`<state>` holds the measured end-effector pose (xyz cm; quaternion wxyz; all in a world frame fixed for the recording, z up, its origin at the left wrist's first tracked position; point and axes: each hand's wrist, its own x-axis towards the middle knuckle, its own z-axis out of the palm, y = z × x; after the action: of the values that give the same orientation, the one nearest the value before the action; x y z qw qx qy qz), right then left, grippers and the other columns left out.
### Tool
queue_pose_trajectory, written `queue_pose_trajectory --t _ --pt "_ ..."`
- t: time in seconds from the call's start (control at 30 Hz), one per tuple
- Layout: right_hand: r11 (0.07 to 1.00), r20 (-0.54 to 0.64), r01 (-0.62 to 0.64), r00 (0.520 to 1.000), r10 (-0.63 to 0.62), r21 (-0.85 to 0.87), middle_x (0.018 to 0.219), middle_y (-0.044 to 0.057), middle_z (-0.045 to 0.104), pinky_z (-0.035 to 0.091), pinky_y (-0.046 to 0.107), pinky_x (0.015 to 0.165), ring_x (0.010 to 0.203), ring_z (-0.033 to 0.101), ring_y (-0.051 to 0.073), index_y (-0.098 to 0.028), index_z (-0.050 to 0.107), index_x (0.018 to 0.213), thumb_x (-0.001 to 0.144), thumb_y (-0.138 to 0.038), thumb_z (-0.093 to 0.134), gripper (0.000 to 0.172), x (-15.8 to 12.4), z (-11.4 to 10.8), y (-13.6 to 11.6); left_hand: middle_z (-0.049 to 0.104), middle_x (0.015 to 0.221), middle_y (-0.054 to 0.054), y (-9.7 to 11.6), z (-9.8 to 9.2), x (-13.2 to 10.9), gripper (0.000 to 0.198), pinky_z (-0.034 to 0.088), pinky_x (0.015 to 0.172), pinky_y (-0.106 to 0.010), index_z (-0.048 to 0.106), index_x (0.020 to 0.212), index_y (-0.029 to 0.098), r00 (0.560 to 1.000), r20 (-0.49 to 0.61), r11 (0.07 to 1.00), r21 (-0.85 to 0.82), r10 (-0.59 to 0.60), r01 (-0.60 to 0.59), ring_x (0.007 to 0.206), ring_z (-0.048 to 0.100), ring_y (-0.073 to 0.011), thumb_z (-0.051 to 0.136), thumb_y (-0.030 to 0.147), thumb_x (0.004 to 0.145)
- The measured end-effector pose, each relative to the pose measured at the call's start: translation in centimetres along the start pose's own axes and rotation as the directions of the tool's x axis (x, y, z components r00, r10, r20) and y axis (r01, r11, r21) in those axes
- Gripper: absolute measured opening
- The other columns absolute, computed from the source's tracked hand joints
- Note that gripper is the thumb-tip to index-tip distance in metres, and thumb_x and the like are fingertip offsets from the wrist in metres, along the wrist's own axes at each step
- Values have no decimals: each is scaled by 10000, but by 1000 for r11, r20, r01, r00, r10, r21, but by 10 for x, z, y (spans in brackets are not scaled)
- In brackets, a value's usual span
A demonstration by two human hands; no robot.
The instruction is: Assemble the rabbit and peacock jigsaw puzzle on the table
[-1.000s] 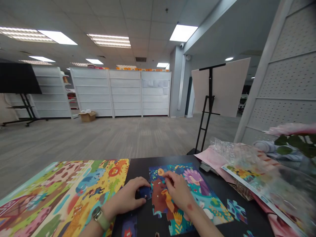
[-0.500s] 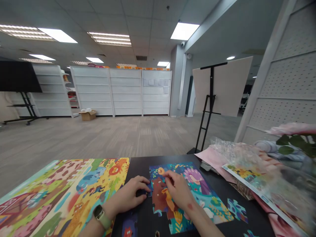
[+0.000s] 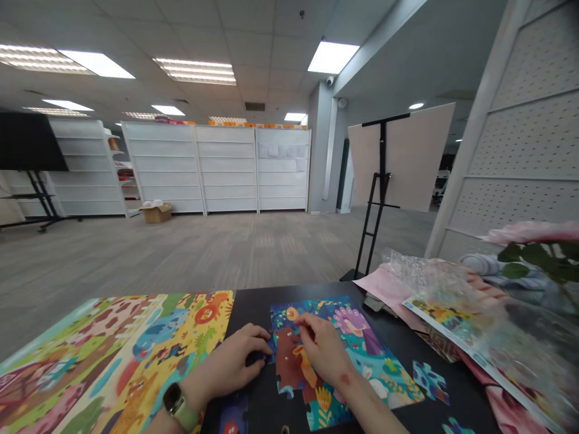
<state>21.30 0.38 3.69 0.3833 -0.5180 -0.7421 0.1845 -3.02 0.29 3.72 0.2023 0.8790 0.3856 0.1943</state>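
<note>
A partly joined jigsaw puzzle with a brown bear and a purple peacock lies on the black table. At its left edge, my left hand rests with curled fingers and thumb about a dark blue puzzle piece, mostly covered by the fingers. Over the bear's upper part, my right hand has thumb and index finger pinched together; anything between them is hidden. A loose blue-purple piece with a red figure lies below my left hand. To the right of the puzzle are loose teal pieces.
Large colourful picture boards cover the table's left side. On the right are a pink cloth, clear plastic wrapping, a printed sheet and a pink flower. An easel board stands beyond the table.
The view has turned and shifted slightly, so everything sits a little further left. Both hands keep nearly the same places and poses at the puzzle.
</note>
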Motion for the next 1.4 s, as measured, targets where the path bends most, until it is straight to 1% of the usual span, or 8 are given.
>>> queue_pose_trajectory --t 0.47,0.57,0.73,0.93,1.07,1.2,1.27,1.4 --pt "1000 -6 8 1000 -8 0 852 40 739 458 299 716 782 670 205 -210 700 903 909 -182 435 267 0 0 0 660 1260 -22 -4 3 1 332 447 1057 -357 716 1076 287 1000 -19 1000 -23 -9 9 1195 581 -225 637 105 810" --pt "1000 -2 8 1000 -8 0 853 39 738 452 296 717 780 667 201 -211 697 901 911 -177 435 265 0 -1 0 663 1218 -16 -3 3 3 385 438 1037 -356 675 1103 276 998 -58 999 -41 -24 21 1151 584 -222 651 88 768" --pt "1000 9 12 1000 -12 -4 848 36 735 443 292 711 760 656 194 -204 702 916 908 -161 438 268 0 -1 0 641 1166 -16 1 3 5 423 435 1012 -341 645 1039 259 994 -107 998 -59 -17 11 1125 568 -221 646 34 681" --pt "1000 14 15 1000 -15 -11 843 29 736 447 291 721 756 654 188 -208 706 896 888 -136 456 261 0 -1 2 641 1158 -22 8 -6 1 422 442 1007 -335 641 1064 255 995 -96 998 -56 24 -29 1106 580 -222 653 67 686" --pt "1000 -2 15 1000 -15 -1 875 35 746 463 295 739 771 665 191 -206 708 913 892 -138 455 263 2 -2 5 660 1085 6 14 -14 -6 392 481 885 -304 658 1045 266 1000 -1 998 -63 -30 30 978 606 -208 695 135 677" --pt "1000 -8 18 1000 -18 13 879 31 750 475 295 757 778 675 191 -212 711 908 884 -134 460 264 1 -1 6 650 1067 19 19 -10 -10 367 468 917 -299 710 983 290 988 148 996 -64 -51 61 1017 598 -219 765 168 641" --pt "1000 -11 17 1000 -17 24 871 30 749 479 299 767 781 678 193 -215 715 915 885 -140 460 268 1 -1 6 639 1071 20 21 -7 -10 345 469 908 -287 727 967 297 984 170 995 -70 -52 65 1014 601 -213 774 177 647" --pt "998 -22 20 1000 -18 67 842 26 742 479 312 793 796 679 201 -219 717 898 873 -142 470 260 1 0 5 629 1084 15 22 -5 -7 312 467 902 -283 735 967 298 986 149 994 -74 -69 81 1020 603 -210 757 185 677"
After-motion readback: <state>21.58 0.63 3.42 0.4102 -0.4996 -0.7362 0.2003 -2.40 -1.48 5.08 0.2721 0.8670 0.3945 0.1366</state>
